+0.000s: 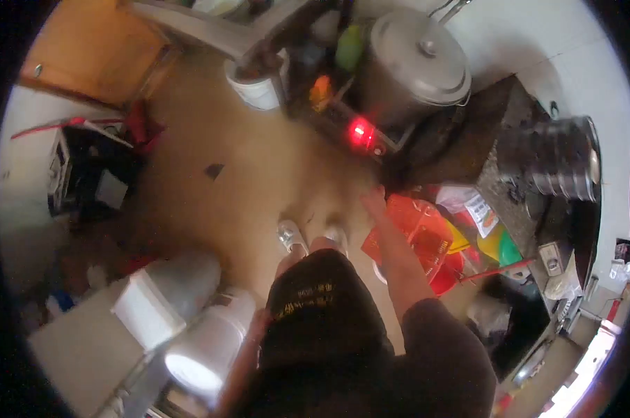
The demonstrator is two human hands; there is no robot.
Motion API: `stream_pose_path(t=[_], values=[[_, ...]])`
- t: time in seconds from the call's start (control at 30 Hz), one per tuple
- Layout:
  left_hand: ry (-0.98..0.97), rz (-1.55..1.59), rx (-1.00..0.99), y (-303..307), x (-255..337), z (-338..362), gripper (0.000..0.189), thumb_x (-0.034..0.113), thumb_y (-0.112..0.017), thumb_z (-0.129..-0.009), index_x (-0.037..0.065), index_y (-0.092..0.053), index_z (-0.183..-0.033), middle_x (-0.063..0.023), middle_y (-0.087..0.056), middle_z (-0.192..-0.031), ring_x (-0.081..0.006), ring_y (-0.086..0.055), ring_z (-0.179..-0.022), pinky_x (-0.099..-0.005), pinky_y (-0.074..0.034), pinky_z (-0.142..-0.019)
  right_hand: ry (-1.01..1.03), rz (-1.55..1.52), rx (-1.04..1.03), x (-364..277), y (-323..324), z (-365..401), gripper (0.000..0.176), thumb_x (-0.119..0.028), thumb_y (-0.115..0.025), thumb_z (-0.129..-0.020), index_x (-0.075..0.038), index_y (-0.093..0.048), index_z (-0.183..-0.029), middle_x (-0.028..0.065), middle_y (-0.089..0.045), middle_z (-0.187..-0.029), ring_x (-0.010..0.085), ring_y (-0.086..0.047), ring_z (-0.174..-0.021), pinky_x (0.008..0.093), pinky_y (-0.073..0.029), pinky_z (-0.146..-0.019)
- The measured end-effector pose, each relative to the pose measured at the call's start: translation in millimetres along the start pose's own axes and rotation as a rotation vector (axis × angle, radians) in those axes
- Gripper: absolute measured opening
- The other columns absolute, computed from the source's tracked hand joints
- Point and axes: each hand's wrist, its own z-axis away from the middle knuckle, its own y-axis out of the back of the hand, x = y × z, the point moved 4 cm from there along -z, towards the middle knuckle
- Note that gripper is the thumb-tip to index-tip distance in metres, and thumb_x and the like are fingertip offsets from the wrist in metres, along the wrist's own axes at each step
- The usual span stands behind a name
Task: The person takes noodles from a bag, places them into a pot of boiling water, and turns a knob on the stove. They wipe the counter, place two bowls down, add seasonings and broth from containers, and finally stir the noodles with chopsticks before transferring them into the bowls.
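My right hand [375,200] reaches forward over the floor, beside the upper left edge of a red plastic bag or basket [416,223]. A small device with a glowing red light [360,130] sits just beyond it, below a large lidded metal pot [419,59]. Blur hides whether the right fingers hold anything. Down at my left side, my left hand [260,324] hangs by the edge of my dark apron [329,299]. A white cylindrical container [221,327] stands close to it. The left fingers are too blurred and covered to read.
Stacked metal steamer tiers [548,157] stand on the dark counter at right. A white bucket [259,90] is on the brown floor [238,146] ahead. To the left are a black box-like appliance [85,164], a wooden door [95,45] and a white box [148,310].
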Motion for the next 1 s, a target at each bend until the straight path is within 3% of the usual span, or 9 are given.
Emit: stream_pose_path(t=[0.07,0.13,0.23,0.4,0.47,0.6,0.67,0.9,1.0], values=[[-0.134,-0.173,-0.066,-17.2,33.1,-29.9,0.06,0.04,-0.052,-0.076,0.005,-0.036,-0.121,-0.0164,-0.044,-0.115,-0.0267,-0.04,-0.108,-0.0365,-0.036,-0.087,-0.139,0.006,-0.225,21.7,-62.2,-24.5,0.022,-0.021,-0.05,-0.072,-0.012,-0.059,-0.09,0.0133,-0.052,-0.101,0.0285,-0.045,-0.099,0.0497,-0.015,-0.099],[-0.257,-0.877,0.089,-27.9,34.1,-36.8,0.073,0.046,-0.057,-0.069,-0.002,-0.035,-0.12,-0.0288,-0.033,-0.121,-0.0388,-0.031,-0.114,-0.0454,-0.026,-0.094,-0.225,-0.044,-0.331,33.5,-62.2,-56.7,0.027,-0.022,-0.05,-0.073,-0.011,-0.056,-0.097,0.016,-0.049,-0.106,0.0301,-0.042,-0.104,0.0489,-0.014,-0.1],[-0.029,-1.033,0.091,-42.8,67.6,-50.3,0.084,0.049,-0.058,-0.067,-0.003,-0.025,-0.125,-0.0348,-0.021,-0.125,-0.0477,-0.021,-0.116,-0.0515,-0.021,-0.095,-0.371,-0.09,-0.403,55.2,-94.7,-104.0,0.042,-0.03,-0.046,-0.077,-0.002,-0.048,-0.108,0.0219,-0.043,-0.114,0.0359,-0.034,-0.112,0.0453,-0.013,-0.101],[-0.011,-1.024,0.068,-48.3,76.2,-71.6,0.086,0.052,-0.057,-0.066,-0.002,-0.026,-0.125,-0.0353,-0.02,-0.124,-0.0468,-0.019,-0.117,-0.0506,-0.02,-0.096,-0.669,-0.451,-0.3,81.0,-104.9,-138.1,0.056,-0.038,-0.048,-0.076,0.006,-0.043,-0.11,0.0288,-0.041,-0.113,0.0407,-0.032,-0.113,0.0415,-0.02,-0.1],[-0.012,-1.032,0.066,-46.4,81.4,-67.7,0.087,0.053,-0.057,-0.065,-0.002,-0.026,-0.125,-0.0355,-0.02,-0.124,-0.0468,-0.019,-0.117,-0.0503,-0.019,-0.097,-0.891,-0.398,-0.041,82.9,-104.9,-134.0,0.049,-0.032,-0.051,-0.075,-0.002,-0.044,-0.113,0.0246,-0.039,-0.117,0.0364,-0.041,-0.106,0.0395,-0.037,-0.088],[0.078,-1.022,0.008,-45.6,96.6,-75.8,0.089,0.052,-0.059,-0.064,-0.001,-0.024,-0.126,-0.0335,-0.02,-0.126,-0.0451,-0.02,-0.118,-0.0507,-0.018,-0.097,-0.908,-0.464,-0.185,85.3,-104.6,-138.2,0.058,-0.041,-0.053,-0.071,0.005,-0.046,-0.106,0.0254,-0.051,-0.102,0.035,-0.052,-0.094,0.0411,-0.043,-0.076],[0.089,-1.035,-0.004,-47.0,99.7,-78.8,0.09,0.053,-0.059,-0.063,0.0,-0.024,-0.127,-0.0328,-0.02,-0.126,-0.0445,-0.02,-0.118,-0.0507,-0.018,-0.097,-1.33,-0.642,0.072,96.8,-98.5,-128.8,0.055,-0.045,-0.049,-0.073,0.005,-0.054,-0.094,0.0219,-0.058,-0.087,0.0321,-0.057,-0.082,0.0416,-0.045,-0.064],[0.225,-0.937,-0.044,-44.4,106.1,-77.1,0.094,0.056,-0.059,-0.061,0.002,-0.022,-0.128,-0.0308,-0.021,-0.127,-0.0431,-0.019,-0.119,-0.0513,-0.017,-0.097,-1.322,-0.527,0.08,117.6,-130.3,-134.1,0.064,-0.055,-0.04,-0.075,0.004,-0.061,-0.067,0.0188,-0.06,-0.068,0.0323,-0.06,-0.065,0.0412,-0.046,-0.057],[0.175,-0.944,-0.037,-45.7,107.0,-78.2,0.095,0.057,-0.059,-0.06,0.003,-0.021,-0.129,-0.0306,-0.022,-0.127,-0.0434,-0.02,-0.118,-0.0526,-0.016,-0.096,-1.602,-0.475,0.047,118.9,-126.8,-132.5,0.06,-0.053,-0.041,-0.076,0.003,-0.061,-0.066,0.0182,-0.061,-0.07,0.0314,-0.06,-0.064,0.0406,-0.046,-0.056]])
